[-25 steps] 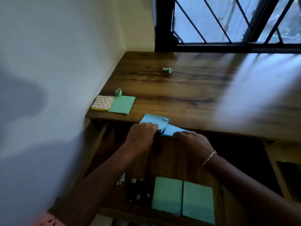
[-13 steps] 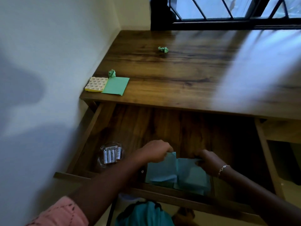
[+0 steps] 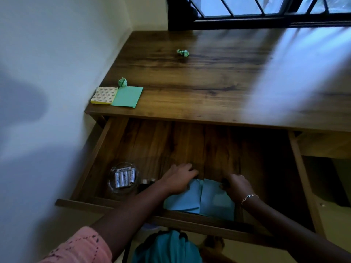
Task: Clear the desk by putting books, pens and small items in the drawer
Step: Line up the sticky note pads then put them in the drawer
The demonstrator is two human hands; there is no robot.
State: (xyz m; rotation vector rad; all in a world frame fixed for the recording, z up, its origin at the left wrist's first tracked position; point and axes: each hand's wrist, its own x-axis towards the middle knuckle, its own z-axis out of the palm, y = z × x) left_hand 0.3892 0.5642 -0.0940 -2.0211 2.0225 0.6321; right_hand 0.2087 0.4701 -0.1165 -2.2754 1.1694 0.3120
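Blue papers (image 3: 184, 202) low in the open drawer (image 3: 171, 145), lower centre of frame; left grip (image 3: 177, 178) curled on their upper edge, right grip (image 3: 237, 185) pinching the right sheet. Green sheet (image 3: 127, 96) upper left on tabletop (image 3: 190, 88).

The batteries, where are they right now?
In the head view the batteries sit in a clear dish at the front left corner of the drawer, just left of the left hand and the blue papers.

Home study corner: wooden bench (image 3: 199, 88) with open drawer (image 3: 152, 145), plaster wall (image 3: 57, 54), barred window (image 3: 247, 10).
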